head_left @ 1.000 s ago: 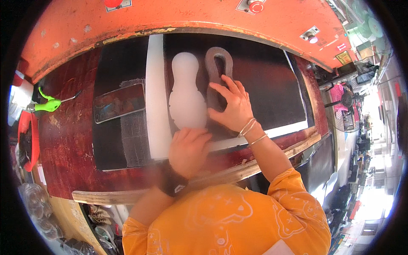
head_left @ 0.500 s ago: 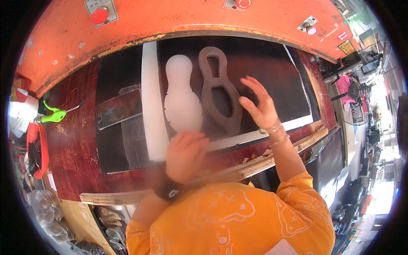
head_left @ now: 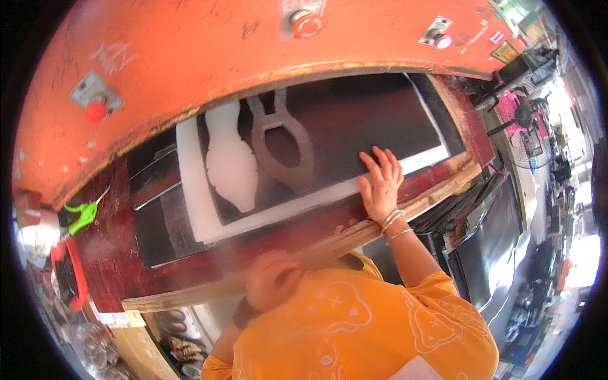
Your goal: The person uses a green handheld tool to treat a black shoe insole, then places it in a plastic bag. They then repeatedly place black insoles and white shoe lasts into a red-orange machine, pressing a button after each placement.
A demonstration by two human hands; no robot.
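My right hand (head_left: 382, 189) is open with fingers spread. It lies at the near edge of a black sheet (head_left: 354, 133) with a white border (head_left: 329, 193). My left hand (head_left: 272, 278), smeared by motion, is low in front of my orange shirt, near the table's wooden front edge; its fingers cannot be made out. On the black sheet lie a white sole-shaped piece (head_left: 232, 168) with small notches along its sides and, to its right, a grey-brown sole-shaped frame (head_left: 302, 149) with openings. The orange machine hides the far ends of both.
The orange machine body (head_left: 209, 44) with red push buttons (head_left: 307, 25) spans the far side. On the left are a dark glossy rectangular plate (head_left: 155, 180), a lime-green handled tool (head_left: 82, 217) and a red container (head_left: 76, 272). A fan (head_left: 529, 136) stands at right.
Both hands have drawn back toward me, away from the white piece and frame. The machine's edge now covers those pieces' far ends. The whole view has shifted and tilted.
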